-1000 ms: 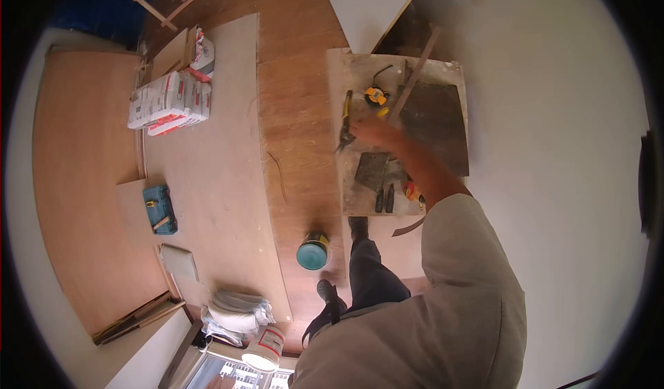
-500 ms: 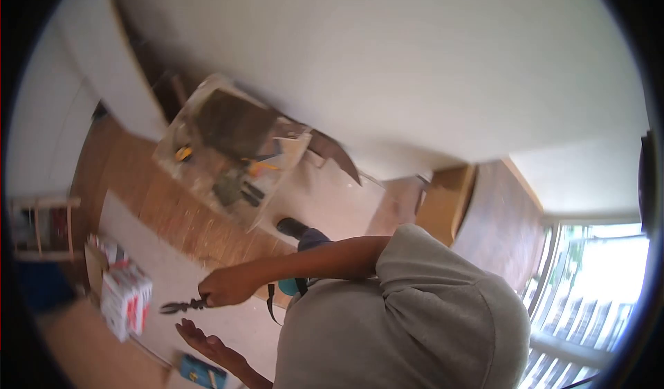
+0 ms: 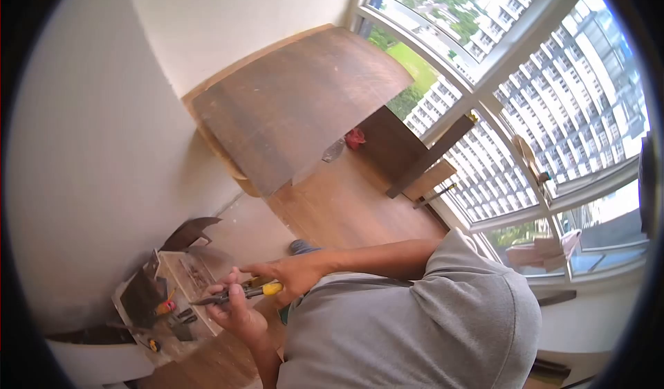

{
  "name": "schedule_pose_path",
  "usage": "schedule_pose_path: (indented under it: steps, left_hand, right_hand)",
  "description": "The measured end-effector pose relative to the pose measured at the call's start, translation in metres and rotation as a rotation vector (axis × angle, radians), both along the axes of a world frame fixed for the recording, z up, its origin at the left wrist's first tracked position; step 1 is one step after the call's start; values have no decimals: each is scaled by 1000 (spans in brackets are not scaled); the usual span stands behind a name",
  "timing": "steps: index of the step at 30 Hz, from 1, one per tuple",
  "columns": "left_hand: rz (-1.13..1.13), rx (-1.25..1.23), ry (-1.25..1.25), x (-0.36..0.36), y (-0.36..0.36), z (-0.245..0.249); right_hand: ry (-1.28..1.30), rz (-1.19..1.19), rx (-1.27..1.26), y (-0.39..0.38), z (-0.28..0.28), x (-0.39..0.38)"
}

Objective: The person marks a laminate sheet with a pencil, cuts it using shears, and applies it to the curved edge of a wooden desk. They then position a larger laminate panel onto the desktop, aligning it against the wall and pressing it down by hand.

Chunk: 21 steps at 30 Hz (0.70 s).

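hands (image 3: 294,277) snug around pliers (image 3: 267,290)

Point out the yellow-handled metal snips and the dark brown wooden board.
yellow-handled metal snips (image 3: 250,293), head view, middle of the tool, beside the yellow end.
dark brown wooden board (image 3: 297,105), head view, middle of its face.

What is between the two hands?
In the head view, yellow-handled snips: the right hand grips the handles, the left hand touches the blade end.

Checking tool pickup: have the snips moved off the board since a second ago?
Yes. The snips left the board, now held beside it in the right hand.
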<state>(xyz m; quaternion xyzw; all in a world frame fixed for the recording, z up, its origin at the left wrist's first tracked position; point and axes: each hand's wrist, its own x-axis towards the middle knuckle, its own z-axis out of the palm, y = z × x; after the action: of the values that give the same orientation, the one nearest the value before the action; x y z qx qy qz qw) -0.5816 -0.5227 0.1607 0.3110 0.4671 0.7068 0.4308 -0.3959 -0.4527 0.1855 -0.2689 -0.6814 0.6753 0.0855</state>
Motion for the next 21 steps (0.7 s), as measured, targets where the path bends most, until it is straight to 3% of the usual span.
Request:
schedule_pose_path:
  steps: [2, 7, 9, 11, 12, 13, 15, 16, 18, 21]
  left_hand:
    - [-133, -46, -139, 43, 19, 19]
    - [-409, -128, -90, 144, 67, 39]
    - [-652, -86, -70, 189, 93, 35]
    - [-766, -71, -8, 250, 120, 37]
    - [-869, -58, 48, 280, 133, 36]
    - [-873, -66, 60, 307, 148, 34]
    - [-947, -110, 383, 359, 179, 24]
    - [-959, -133, 406, 374, 193, 20]
    - [-1057, 33, 1004, 404, 218, 11]
    - [-1065, 74, 1208, 446, 242, -8]
  right_hand:
    - [11, -58, 37, -4, 8, 42]
    - [121, -300, 163, -10, -5, 144]
    - [152, -394, 157, -10, 5, 192]
    - [2, -541, 45, -3, 12, 246]
    - [11, -545, 42, -1, 7, 273]
    - [26, -701, 19, 2, -2, 300]
    - [18, -931, -96, 14, -15, 363]
    - [1, -1010, -206, 19, -22, 390]
    - [92, -1139, -176, 28, -63, 436]
    - [254, -1353, -146, 55, -104, 487]
